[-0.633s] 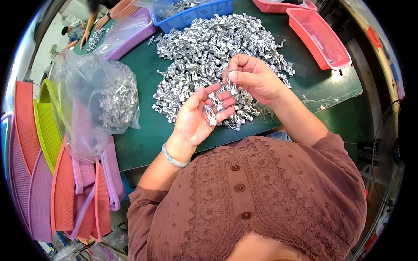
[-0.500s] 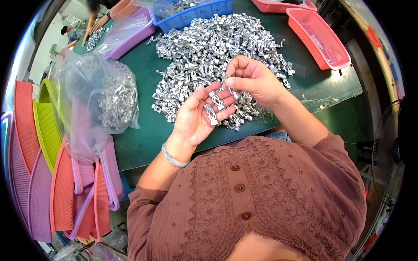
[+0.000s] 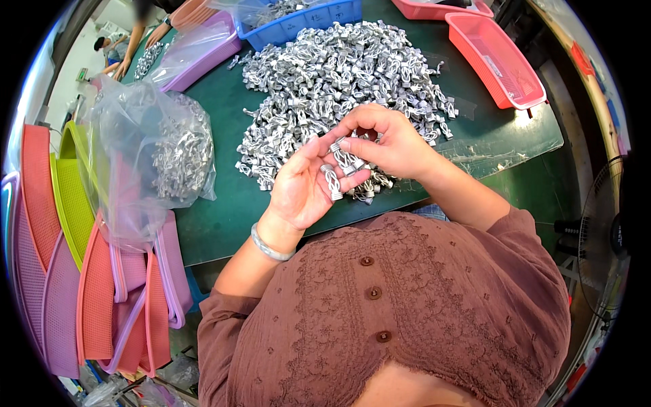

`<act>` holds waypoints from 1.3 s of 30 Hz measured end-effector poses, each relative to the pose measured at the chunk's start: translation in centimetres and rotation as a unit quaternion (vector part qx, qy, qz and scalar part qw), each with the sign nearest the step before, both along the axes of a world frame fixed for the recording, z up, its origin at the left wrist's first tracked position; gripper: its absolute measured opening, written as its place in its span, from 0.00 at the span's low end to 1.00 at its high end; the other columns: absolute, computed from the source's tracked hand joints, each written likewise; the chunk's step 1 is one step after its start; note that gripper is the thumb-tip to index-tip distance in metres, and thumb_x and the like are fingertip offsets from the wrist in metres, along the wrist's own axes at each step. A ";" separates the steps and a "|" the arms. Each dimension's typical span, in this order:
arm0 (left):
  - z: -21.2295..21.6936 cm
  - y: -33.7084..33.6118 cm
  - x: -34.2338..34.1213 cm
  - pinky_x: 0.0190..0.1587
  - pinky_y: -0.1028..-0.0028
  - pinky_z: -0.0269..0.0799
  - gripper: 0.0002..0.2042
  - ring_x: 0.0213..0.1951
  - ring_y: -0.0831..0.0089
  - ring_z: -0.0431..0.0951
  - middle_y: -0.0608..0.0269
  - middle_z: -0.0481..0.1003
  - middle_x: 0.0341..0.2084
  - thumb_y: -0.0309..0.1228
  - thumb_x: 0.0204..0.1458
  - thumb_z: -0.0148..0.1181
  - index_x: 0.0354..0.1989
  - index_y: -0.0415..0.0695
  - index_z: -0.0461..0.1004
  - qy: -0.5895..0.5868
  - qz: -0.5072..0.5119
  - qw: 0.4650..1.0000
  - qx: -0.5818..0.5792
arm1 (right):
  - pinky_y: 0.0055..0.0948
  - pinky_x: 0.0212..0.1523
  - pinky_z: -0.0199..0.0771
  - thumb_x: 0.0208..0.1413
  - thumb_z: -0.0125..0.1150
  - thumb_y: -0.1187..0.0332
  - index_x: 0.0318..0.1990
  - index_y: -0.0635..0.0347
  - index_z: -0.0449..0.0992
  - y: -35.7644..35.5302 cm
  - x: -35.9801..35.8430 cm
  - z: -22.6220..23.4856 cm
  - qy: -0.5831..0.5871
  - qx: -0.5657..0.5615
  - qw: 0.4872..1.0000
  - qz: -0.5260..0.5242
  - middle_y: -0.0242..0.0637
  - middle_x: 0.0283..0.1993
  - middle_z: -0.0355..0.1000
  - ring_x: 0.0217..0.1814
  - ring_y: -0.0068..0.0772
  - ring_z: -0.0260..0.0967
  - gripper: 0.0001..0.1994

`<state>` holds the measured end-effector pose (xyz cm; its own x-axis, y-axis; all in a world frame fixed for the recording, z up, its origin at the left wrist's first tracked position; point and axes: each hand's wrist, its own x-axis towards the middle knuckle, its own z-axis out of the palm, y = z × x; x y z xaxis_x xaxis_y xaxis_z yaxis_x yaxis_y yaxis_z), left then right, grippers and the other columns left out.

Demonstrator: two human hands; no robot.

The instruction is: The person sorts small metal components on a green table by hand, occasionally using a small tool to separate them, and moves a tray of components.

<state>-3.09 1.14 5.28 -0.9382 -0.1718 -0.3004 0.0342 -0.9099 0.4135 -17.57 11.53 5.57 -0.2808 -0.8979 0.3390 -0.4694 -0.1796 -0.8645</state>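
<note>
The left hand (image 3: 305, 183) lies palm up at the near edge of a heap of small silver bundles (image 3: 332, 74), its fingers half curled, with two or three of those bundles (image 3: 332, 182) resting across the fingers. The right hand (image 3: 386, 144) is closed in a pinch just right of it, thumb and fingertips narrow on one bundle (image 3: 344, 157) that touches the left fingers. Both hands hover over the near fringe of the heap.

The green tabletop (image 3: 224, 210) has a bare strip between the heap and its near edge, which runs just below the left wrist with its pale bracelet (image 3: 270, 245). More bare green lies to the right of the heap, partly under a clear plastic sheet (image 3: 495, 146). On the left, a puffed clear bag (image 3: 152, 152) holding more silver bundles stands near the heap, apart from it. Far off sit a blue bin (image 3: 308, 20) and a purple tray (image 3: 203, 51); a pink tray (image 3: 498, 57) lies at the far right. Stacked pink, purple and green trays (image 3: 64, 271) crowd the left, beyond the tabletop's edge. A fan (image 3: 603, 237) stands at the right. Another person's hands (image 3: 159, 34) work at the far left corner.
</note>
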 end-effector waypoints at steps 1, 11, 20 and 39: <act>-0.3 -0.1 0.1 0.50 0.54 0.66 0.20 0.32 0.69 0.74 0.63 0.71 0.25 0.37 0.58 0.39 0.53 0.35 0.60 0.027 -0.009 1.000 0.005 | 0.26 0.35 0.65 0.44 0.59 0.73 0.35 0.61 0.73 0.0 0.1 0.0 0.029 -0.024 0.999 -0.025 0.32 0.30 0.69 0.34 0.27 0.65 0.08; -1.9 -1.8 -0.1 0.53 0.62 0.63 0.21 0.49 0.59 0.68 0.49 0.65 0.49 0.35 0.58 0.36 0.58 0.39 0.53 0.075 0.024 0.997 -0.012 | 0.39 0.42 0.61 0.31 0.65 0.61 0.24 0.56 0.69 0.0 3.2 1.2 0.391 -0.136 0.908 0.060 0.32 0.28 0.63 0.38 0.36 0.61 0.14; -1.0 -1.4 -0.2 0.56 0.61 0.59 0.20 0.54 0.58 0.63 0.46 0.61 0.52 0.34 0.57 0.42 0.57 0.40 0.54 0.082 0.068 0.993 -0.050 | 0.36 0.33 0.67 0.44 0.56 0.69 0.29 0.60 0.69 -0.4 2.7 0.3 0.193 -0.162 0.968 -0.003 0.36 0.28 0.67 0.32 0.43 0.66 0.06; -0.7 -1.8 1.9 0.29 0.78 0.69 0.12 0.29 0.73 0.70 0.59 0.70 0.30 0.23 0.53 0.46 0.47 0.40 0.63 -0.091 0.180 0.959 -0.201 | 0.34 0.31 0.68 0.48 0.56 0.65 0.34 0.58 0.70 2.6 -4.0 1.7 0.331 -0.099 0.937 0.042 0.36 0.28 0.66 0.32 0.40 0.66 0.08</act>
<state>-1.23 -0.65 4.62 -0.7350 -0.6100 -0.2960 0.2094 -0.6194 0.7566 -21.57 14.15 7.23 0.1186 -0.8086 0.5763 -0.8685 -0.3658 -0.3346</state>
